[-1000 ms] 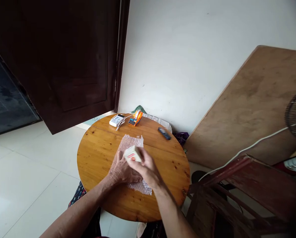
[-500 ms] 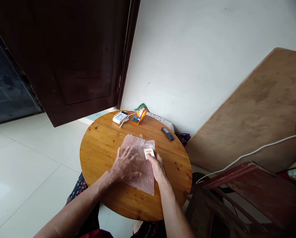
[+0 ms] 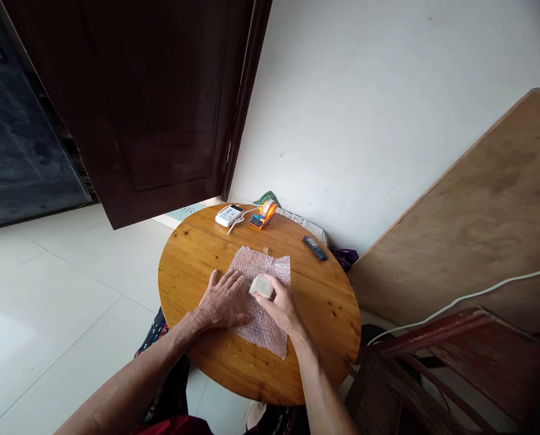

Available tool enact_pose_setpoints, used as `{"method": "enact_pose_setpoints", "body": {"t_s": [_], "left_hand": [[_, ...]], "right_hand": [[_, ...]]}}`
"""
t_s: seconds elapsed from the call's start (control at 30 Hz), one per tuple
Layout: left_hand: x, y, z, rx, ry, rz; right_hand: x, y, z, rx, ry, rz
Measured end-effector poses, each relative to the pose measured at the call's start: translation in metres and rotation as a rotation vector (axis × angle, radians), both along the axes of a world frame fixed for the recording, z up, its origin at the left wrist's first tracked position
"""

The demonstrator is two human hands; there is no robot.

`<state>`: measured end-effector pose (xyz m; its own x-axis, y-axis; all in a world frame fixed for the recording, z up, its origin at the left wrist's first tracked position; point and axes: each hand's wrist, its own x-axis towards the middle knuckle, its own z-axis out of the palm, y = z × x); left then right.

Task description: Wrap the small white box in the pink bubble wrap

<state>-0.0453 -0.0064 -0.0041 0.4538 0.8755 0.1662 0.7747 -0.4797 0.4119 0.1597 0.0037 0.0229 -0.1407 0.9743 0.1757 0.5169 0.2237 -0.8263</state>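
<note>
A sheet of pinkish bubble wrap (image 3: 265, 326) lies on the round wooden table (image 3: 183, 266). My left hand (image 3: 222, 300) rests flat with fingers spread, on the wrap's left edge and the table beside it. Between the thumb and fingers of my right hand (image 3: 281, 304) is a small white box (image 3: 261, 286) with red print, tilted above the middle of the wrap. Whether the box touches the wrap I cannot tell. The right fingertips are partly hidden behind the box.
Toward the table's far edge are a white device (image 3: 229, 215) with a cord and an orange tape dispenser (image 3: 264, 214). A blurred dark object (image 3: 315, 248) lies at the right rim. A reddish wooden chair (image 3: 478, 338) stands to the right, with a dark door (image 3: 161, 121) beyond the table.
My right hand has moved left with the box, from the wrap's right side to over its middle, and turned it. My left hand stays flat. The whole view has shifted slightly.
</note>
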Motion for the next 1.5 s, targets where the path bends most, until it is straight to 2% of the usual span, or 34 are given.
{"method": "enact_pose_setpoints", "body": {"t_s": [0.07, 0.13, 0.33, 0.6, 0.73, 0.87, 0.97, 1.13, 1.23, 1.33, 1.43, 1.5], "left_hand": [[0.0, -0.001, 0.003, -0.014, 0.001, 0.002], [0.0, -0.002, 0.006, -0.023, -0.002, 0.006], [-0.002, -0.003, 0.007, -0.02, 0.003, 0.0], [-0.004, -0.003, 0.007, -0.023, 0.016, 0.012], [-0.014, -0.026, 0.02, -0.028, 0.017, 0.038], [-0.023, -0.056, 0.033, -0.014, 0.031, -0.089], [-0.021, -0.063, 0.035, -0.007, 0.063, -0.106], [-0.013, -0.055, 0.025, 0.086, 0.116, -0.134], [-0.011, -0.049, 0.024, 0.122, 0.079, -0.139], [-0.008, -0.041, 0.034, 0.134, -0.009, -0.088], [-0.002, -0.026, 0.052, 0.154, -0.058, 0.013], [0.004, -0.012, 0.065, 0.138, -0.06, 0.082]], "right_hand": [[-0.001, -0.002, -0.003, -0.012, -0.082, 0.072], [-0.002, -0.005, -0.006, -0.012, -0.081, 0.086], [-0.002, -0.012, -0.011, -0.011, 0.008, -0.04], [-0.001, -0.014, -0.018, 0.022, 0.051, -0.077], [-0.003, -0.016, -0.019, 0.032, 0.076, -0.086], [-0.004, -0.019, -0.016, 0.042, 0.112, -0.083], [-0.003, -0.02, -0.013, 0.03, 0.122, -0.092], [0.004, -0.021, -0.01, 0.06, 0.146, -0.137], [0.01, -0.022, -0.01, 0.072, 0.209, -0.111], [0.017, -0.027, -0.007, -0.023, 0.292, -0.043], [0.024, -0.033, 0.001, -0.127, 0.37, 0.027], [0.027, -0.037, 0.009, -0.127, 0.357, 0.063]]}}
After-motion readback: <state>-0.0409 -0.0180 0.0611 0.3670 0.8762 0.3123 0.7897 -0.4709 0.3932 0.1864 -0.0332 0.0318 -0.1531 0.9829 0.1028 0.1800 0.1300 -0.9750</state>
